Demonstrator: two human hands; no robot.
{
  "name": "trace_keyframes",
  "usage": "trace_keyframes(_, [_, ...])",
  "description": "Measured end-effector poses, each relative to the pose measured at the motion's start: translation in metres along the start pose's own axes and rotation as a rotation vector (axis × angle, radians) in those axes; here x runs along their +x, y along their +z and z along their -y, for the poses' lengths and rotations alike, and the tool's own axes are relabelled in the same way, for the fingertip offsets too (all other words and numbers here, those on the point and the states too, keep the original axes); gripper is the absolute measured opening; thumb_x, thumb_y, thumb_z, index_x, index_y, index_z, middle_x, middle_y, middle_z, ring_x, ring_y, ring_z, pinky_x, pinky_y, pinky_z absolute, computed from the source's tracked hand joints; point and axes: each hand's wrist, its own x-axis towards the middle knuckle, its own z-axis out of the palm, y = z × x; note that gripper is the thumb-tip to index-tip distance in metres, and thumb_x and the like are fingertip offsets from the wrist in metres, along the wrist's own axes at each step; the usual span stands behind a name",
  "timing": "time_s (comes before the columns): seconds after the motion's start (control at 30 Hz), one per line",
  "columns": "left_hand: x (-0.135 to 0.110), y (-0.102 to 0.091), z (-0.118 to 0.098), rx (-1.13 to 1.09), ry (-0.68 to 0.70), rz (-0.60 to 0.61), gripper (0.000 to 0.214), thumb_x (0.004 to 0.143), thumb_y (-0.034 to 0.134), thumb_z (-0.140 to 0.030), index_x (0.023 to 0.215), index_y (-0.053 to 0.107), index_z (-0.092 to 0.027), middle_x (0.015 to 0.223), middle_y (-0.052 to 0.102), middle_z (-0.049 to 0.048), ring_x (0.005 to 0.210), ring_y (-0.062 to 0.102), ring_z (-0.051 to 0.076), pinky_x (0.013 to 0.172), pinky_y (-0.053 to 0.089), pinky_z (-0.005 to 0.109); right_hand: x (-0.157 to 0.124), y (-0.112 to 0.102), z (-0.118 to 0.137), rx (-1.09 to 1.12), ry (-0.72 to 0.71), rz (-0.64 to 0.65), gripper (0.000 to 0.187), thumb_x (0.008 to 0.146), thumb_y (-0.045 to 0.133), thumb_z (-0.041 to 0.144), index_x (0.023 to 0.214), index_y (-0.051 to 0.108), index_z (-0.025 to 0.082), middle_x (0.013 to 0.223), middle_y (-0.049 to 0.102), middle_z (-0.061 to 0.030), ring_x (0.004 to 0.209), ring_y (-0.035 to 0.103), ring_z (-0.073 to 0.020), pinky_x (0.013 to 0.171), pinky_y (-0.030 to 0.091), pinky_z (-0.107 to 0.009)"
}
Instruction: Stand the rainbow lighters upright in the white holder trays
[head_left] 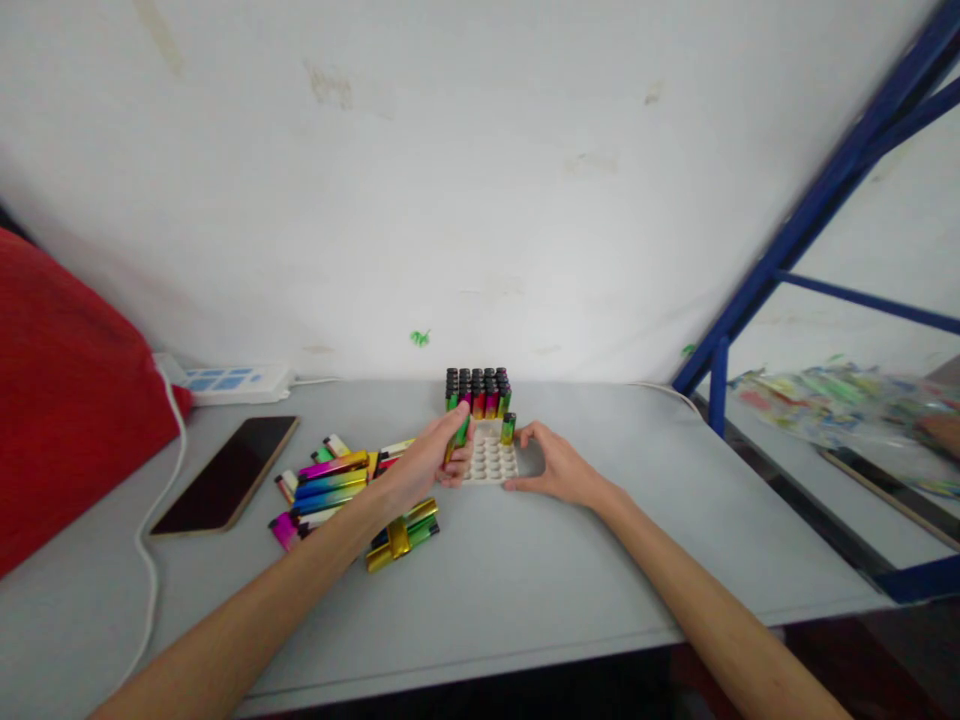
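Note:
My left hand [439,450] is closed around a green and gold lighter [458,437], tilted above the left side of a white tray [491,462] with rows of round holes. Toward the tray's far end, several upright lighters [480,395] with black tops stand in tight rows. One more green-gold lighter [509,428] stands by itself in front of them at the right. My right hand [555,465] is curved beside the tray, thumb and forefinger apart, the thumb tip at its near right corner. Whether it presses on the tray, I cannot tell. Loose shiny lighters [330,490] lie heaped under my left forearm.
A phone [229,475] lies on the left of the grey table [540,610]. Behind it are a white power strip [240,383] with a cable and a red cloth [67,390]. Blue metal framing [795,240] rises at the right, near a clear bag of colourful pieces [840,400].

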Motion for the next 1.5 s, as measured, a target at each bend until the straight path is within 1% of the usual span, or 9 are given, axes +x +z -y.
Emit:
trace_keyframes(0.13, [0.000, 0.000, -0.002, -0.051, -0.091, 0.009, 0.043, 0.093, 0.036, -0.057, 0.071, 0.041, -0.020, 0.056, 0.022, -0.0077, 0.042, 0.017, 0.007, 0.039, 0.016, 0.017, 0.000, 0.000, -0.001, 0.003, -0.006, 0.001, 0.056, 0.074, 0.083, 0.052, 0.102, 0.045, 0.022, 0.115, 0.060, -0.0070, 0.103, 0.057, -0.0241, 0.091, 0.046, -0.039])
trace_keyframes(0.33, [-0.001, 0.003, 0.000, -0.046, -0.034, 0.004, 0.030, 0.089, 0.036, -0.040, 0.067, 0.036, -0.020, 0.058, 0.018, -0.0073, 0.044, 0.012, 0.007, 0.041, 0.015, 0.018, 0.001, 0.000, -0.003, 0.005, -0.021, 0.000, 0.057, 0.074, 0.083, 0.052, 0.101, 0.044, 0.023, 0.112, 0.060, -0.0058, 0.101, 0.057, -0.0244, 0.090, 0.046, -0.038])
trace_keyframes(0.53, [0.002, 0.002, 0.002, 0.028, -0.017, -0.058, 0.034, 0.091, 0.042, -0.053, 0.079, 0.042, -0.021, 0.057, 0.025, -0.0086, 0.042, 0.018, 0.006, 0.041, 0.016, 0.016, 0.002, 0.001, -0.003, 0.005, -0.008, -0.010, 0.058, 0.072, 0.085, 0.051, 0.102, 0.045, 0.022, 0.111, 0.060, -0.0067, 0.102, 0.057, -0.0252, 0.092, 0.047, -0.039])
trace_keyframes(0.7, [0.013, -0.004, 0.004, 0.276, 0.231, -0.059, 0.030, 0.090, 0.057, -0.052, 0.093, 0.048, -0.024, 0.066, 0.054, -0.0040, 0.048, 0.043, 0.011, 0.041, 0.033, 0.018, 0.002, 0.001, -0.001, 0.033, -0.004, -0.030, 0.059, 0.069, 0.088, 0.048, 0.101, 0.046, 0.022, 0.112, 0.061, -0.0066, 0.104, 0.057, -0.0256, 0.094, 0.047, -0.040])
trace_keyframes(0.77, [0.018, -0.003, 0.002, 0.485, 0.387, -0.095, 0.027, 0.091, 0.061, -0.047, 0.097, 0.056, -0.022, 0.081, 0.064, 0.0015, 0.067, 0.058, 0.014, 0.057, 0.049, 0.022, 0.003, 0.001, -0.001, 0.036, -0.004, -0.034, 0.060, 0.068, 0.089, 0.048, 0.101, 0.046, 0.022, 0.112, 0.061, -0.0066, 0.103, 0.058, -0.0256, 0.093, 0.047, -0.041])
trace_keyframes(0.87, [0.027, 0.000, 0.000, 0.757, 0.539, -0.122, 0.028, 0.089, 0.067, -0.042, 0.101, 0.068, -0.018, 0.100, 0.069, 0.0082, 0.094, 0.065, 0.019, 0.083, 0.055, 0.029, 0.003, 0.002, -0.002, 0.027, 0.003, -0.035, 0.061, 0.067, 0.089, 0.049, 0.101, 0.046, 0.021, 0.112, 0.061, -0.0070, 0.104, 0.058, -0.0257, 0.096, 0.046, -0.043])
trace_keyframes(1.07, [0.044, -0.002, 0.008, 1.008, 0.659, -0.114, 0.032, 0.090, 0.065, -0.042, 0.108, 0.071, -0.016, 0.105, 0.074, 0.0105, 0.093, 0.070, 0.023, 0.085, 0.059, 0.036, 0.005, 0.008, -0.006, -0.001, 0.033, -0.053, 0.066, 0.063, 0.091, 0.052, 0.099, 0.045, 0.022, 0.114, 0.062, -0.0052, 0.110, 0.060, -0.0266, 0.119, 0.021, -0.059])
trace_keyframes(1.23, [0.046, -0.004, 0.006, 1.129, 0.744, -0.087, 0.030, 0.094, 0.061, -0.041, 0.108, 0.071, -0.016, 0.104, 0.075, 0.0104, 0.090, 0.072, 0.022, 0.085, 0.059, 0.034, 0.005, 0.010, -0.008, -0.003, 0.025, -0.060, 0.066, 0.063, 0.090, 0.053, 0.100, 0.045, 0.023, 0.110, 0.061, -0.0037, 0.108, 0.061, -0.0265, 0.119, 0.022, -0.059])
trace_keyframes(1.5, [0.041, 0.008, 0.007, 1.264, 0.660, -0.057, 0.028, 0.095, 0.059, -0.030, 0.119, 0.066, -0.019, 0.096, 0.075, 0.0059, 0.086, 0.070, 0.020, 0.080, 0.054, 0.031, 0.003, 0.008, -0.008, -0.028, 0.008, -0.032, 0.064, 0.067, 0.088, 0.052, 0.100, 0.043, 0.022, 0.104, 0.058, -0.0030, 0.105, 0.058, -0.0256, 0.117, 0.026, -0.057])
